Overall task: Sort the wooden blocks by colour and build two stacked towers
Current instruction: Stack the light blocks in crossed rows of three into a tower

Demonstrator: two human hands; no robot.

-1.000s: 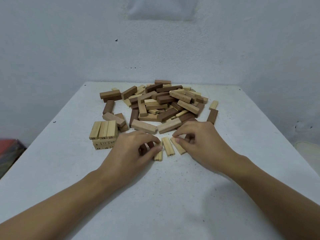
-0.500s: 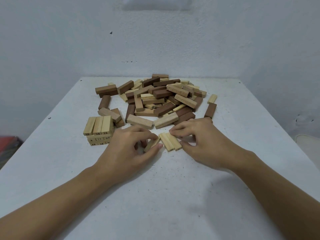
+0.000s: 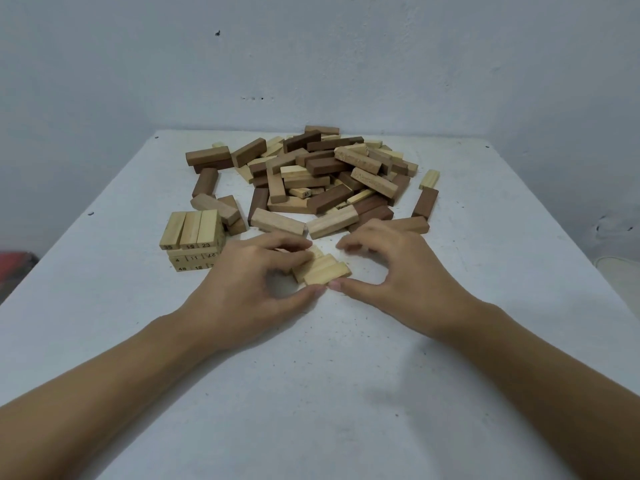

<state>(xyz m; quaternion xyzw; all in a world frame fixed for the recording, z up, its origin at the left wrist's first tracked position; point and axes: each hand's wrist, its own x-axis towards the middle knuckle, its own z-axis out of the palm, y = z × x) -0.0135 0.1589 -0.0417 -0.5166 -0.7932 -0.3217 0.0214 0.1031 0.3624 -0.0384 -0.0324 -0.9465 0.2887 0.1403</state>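
Head view, white counter (image 3: 346, 393): left hand (image 3: 256, 285) clamped on three pale blocks (image 3: 325, 271) lying side by side. Right hand (image 3: 391, 268) at their 3 o'clock, thumb touching nearest block, fingers curled; grip impossible to tell. Pile (image 3: 329, 174) at 12 o'clock, tower (image 3: 194, 240) at 10 o'clock.

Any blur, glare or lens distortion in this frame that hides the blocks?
Head view: soft, even light, no glare; faint shadows under the left hand and right hand; right fingertips slightly blurred; table edges splay, wide-angle; numbers on the pale stack readable.
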